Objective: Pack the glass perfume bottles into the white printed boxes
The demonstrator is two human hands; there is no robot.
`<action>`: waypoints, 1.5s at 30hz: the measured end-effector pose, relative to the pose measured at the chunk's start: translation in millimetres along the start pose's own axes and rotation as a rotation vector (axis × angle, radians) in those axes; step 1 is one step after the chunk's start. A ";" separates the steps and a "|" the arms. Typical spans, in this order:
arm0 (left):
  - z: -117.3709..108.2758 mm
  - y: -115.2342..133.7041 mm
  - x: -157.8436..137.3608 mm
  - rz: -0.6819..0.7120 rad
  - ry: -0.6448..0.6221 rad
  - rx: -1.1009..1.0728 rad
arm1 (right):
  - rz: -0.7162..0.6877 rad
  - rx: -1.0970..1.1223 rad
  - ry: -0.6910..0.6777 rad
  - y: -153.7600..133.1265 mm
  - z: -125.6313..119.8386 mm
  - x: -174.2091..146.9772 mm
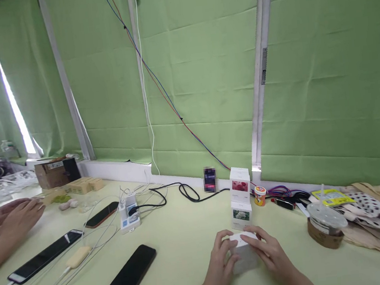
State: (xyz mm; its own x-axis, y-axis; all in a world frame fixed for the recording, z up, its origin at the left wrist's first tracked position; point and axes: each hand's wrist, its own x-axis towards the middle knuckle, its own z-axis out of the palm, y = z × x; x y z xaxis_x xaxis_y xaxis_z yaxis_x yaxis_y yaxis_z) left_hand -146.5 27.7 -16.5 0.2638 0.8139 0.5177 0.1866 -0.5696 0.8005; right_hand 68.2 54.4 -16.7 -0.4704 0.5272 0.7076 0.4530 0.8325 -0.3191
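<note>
Green fabric panels (197, 59) hang behind the far edge of the pale yellow-green tabletop (184, 244), divided by light upright posts (258, 112); bright light shows through narrow gaps (18, 114) beyond that edge's left stretch.

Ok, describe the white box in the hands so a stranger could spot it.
Below the green curtains, on the pale table, find two white boxes with pictures on their fronts. The white box you want is nearer the camera. Unlike them, it has the person's left hand and right hand on it.
</note>
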 end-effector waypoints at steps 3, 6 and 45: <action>0.4 0.1 -1.4 -0.013 -0.053 -0.016 | 0.080 -0.017 0.042 0.2 15.9 -12.0; 2.0 -0.4 -2.4 -0.065 -0.147 -0.044 | 0.156 0.046 0.078 -2.9 24.2 -20.7; 14.1 2.9 156.0 -0.220 0.144 -0.685 | 0.557 0.310 0.599 36.7 11.7 93.7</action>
State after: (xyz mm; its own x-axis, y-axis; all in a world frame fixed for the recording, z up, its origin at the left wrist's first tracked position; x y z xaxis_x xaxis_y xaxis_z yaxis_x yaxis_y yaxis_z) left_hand -91.5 151.4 62.3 0.1527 0.9352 0.3196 -0.4245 -0.2300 0.8757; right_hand 31.8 136.4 30.5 0.2745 0.7652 0.5823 0.2313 0.5353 -0.8124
